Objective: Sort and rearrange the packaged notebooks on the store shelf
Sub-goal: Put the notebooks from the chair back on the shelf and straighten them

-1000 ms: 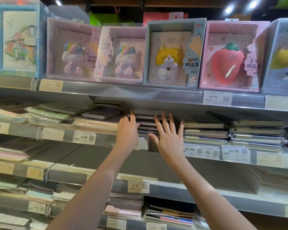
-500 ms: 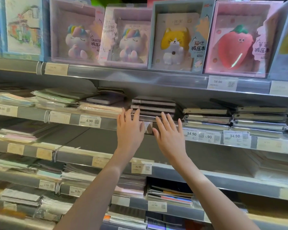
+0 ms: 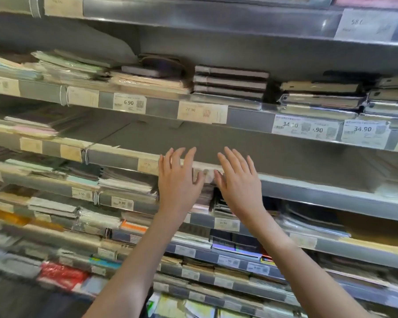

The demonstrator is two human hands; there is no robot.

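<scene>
Both hands hover side by side, fingers straight, in front of the front rail of a middle shelf [image 3: 308, 189]. My left hand [image 3: 178, 180] and my right hand [image 3: 238, 180] hold nothing. Two shelves above them lies a neat stack of dark packaged notebooks [image 3: 230, 82], apart from both hands. Just under the hands, a stack of wrapped notebooks [image 3: 126, 182] sits left of my left hand. Between my wrists a darker pile [image 3: 216, 203] shows partly.
Stacks of wrapped notebooks [image 3: 322, 97] fill the upper right shelf over the 34.90 price tags [image 3: 363, 130]. Thin packaged books [image 3: 69, 67] crowd the upper left. The shelf level right behind my fingers shows bare grey board [image 3: 285, 152]. Lower shelves hold several mixed colourful stacks [image 3: 62, 275].
Both hands have dropped from the dark notebook stack to the shelf rail two levels lower. The view has tilted down, so the boxed plush notebooks on top are out of sight.
</scene>
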